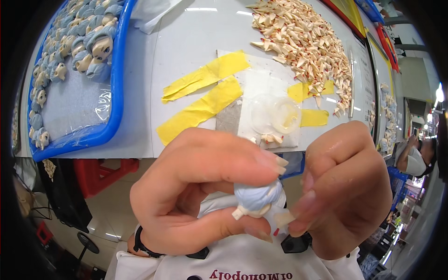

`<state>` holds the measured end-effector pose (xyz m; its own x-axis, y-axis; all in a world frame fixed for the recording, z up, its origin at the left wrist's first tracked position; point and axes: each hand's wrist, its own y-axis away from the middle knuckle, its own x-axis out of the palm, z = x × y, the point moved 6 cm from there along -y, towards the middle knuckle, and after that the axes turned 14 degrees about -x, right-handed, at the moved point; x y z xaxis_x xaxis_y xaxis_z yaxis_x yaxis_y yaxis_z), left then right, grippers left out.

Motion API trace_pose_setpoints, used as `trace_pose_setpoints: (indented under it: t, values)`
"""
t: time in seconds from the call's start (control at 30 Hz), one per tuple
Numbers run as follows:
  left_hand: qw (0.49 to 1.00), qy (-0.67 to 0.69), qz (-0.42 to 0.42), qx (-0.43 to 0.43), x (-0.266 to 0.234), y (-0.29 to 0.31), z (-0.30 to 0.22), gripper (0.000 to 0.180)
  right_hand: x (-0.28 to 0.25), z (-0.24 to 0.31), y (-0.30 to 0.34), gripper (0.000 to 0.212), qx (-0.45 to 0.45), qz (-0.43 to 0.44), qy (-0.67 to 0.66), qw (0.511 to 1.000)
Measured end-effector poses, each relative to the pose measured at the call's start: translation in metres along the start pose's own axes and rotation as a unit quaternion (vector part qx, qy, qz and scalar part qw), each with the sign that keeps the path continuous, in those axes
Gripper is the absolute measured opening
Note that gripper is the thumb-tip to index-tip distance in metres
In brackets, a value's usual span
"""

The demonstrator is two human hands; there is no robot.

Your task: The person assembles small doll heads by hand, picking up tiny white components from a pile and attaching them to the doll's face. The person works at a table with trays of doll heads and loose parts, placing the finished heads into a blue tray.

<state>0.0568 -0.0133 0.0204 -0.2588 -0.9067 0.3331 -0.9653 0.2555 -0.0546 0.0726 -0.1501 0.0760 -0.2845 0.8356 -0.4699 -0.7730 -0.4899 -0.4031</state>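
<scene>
In the head view, the left hand (163, 191) has its thumb and fingers pinched around a small doll head (257, 199) with light blue hair, which sits in the gap between the two hands. The fingertips cover part of it. The right hand (350, 191) is curled, its thumb and forefinger closed on a small pale piece (281, 220) with a red tip, held right against or just beside the lower right of the doll head; blur hides whether they touch. The two hands are near each other but apart.

Just beyond the hands, on the table (186, 28), a clear round dish (275, 114) stands on a white sheet (256, 81), with a few loose pieces (272, 138) at its near side. Yellow tape (200, 112) runs on both sides of the sheet. Farther off, beyond the right hand, spreads a big pile of red-tipped pieces (303, 42). Beyond the left hand, to its left, lies a blue tray (116, 102) carrying many blue-haired doll heads (100, 46). The left hand hides part of the table's near edge. Left of that hand and below the table is a red stool (102, 175).
</scene>
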Motion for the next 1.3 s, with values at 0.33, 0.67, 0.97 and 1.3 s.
trace_pose_setpoints:
  t: [0.33,0.67,0.97,1.3]
  values:
    - [0.984,-0.164,-0.011,0.061,0.010,0.010,-0.009,0.031,0.002,0.012,-0.001,0.025,-0.080,0.057,0.120,0.988]
    - [0.984,-0.161,-0.077,0.023,-0.010,0.012,-0.004,0.049,-0.069,-0.026,-0.007,0.018,-0.027,-0.076,0.163,0.983]
    - [0.980,-0.018,-0.194,-0.036,-0.024,0.014,0.004,0.057,-0.061,-0.061,-0.023,0.016,0.004,0.146,0.274,0.950]
    - [0.975,-0.010,-0.216,-0.048,-0.021,0.015,0.005,0.060,-0.044,-0.057,-0.026,0.017,-0.133,0.213,0.333,0.909]
